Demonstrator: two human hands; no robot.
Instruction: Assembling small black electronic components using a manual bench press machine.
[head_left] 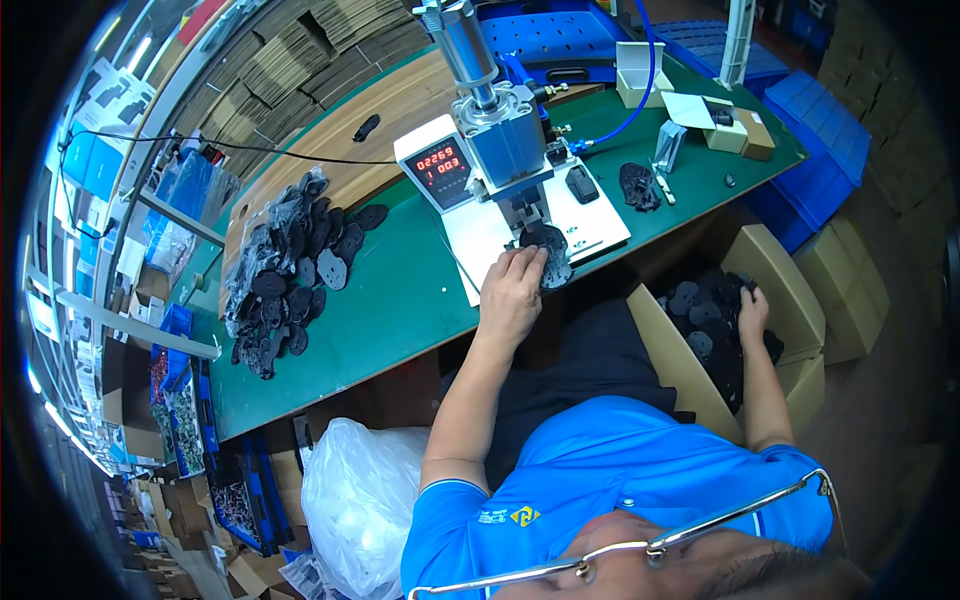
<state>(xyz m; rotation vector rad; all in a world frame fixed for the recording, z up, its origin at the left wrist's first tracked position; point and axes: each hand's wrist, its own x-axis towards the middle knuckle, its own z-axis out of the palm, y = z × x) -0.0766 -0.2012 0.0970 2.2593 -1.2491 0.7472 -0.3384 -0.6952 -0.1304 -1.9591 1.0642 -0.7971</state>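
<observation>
My left hand (pixel 512 290) is closed on the near left edge of a flat, black, rounded plastic part (pixel 556 268). That part lies on the white base of a bench press (pixel 503 135), under its tool head, and overhangs the base's front edge. To the right, my right hand (pixel 753 314) reaches into an open cardboard box (pixel 690 362) of similar black parts (pixel 705 305). Its fingers are curled round a dark piece at the edge of the heap; the piece's outline merges with the others.
A heap of black parts (pixel 300 260) with clear plastic film covers the left of the green table (pixel 395 325). At right lie another black part (pixel 638 187) and small boxes (pixel 640 78). A blue air hose (pixel 625 122) runs to the press. A white plastic bag (pixel 360 490) stands below.
</observation>
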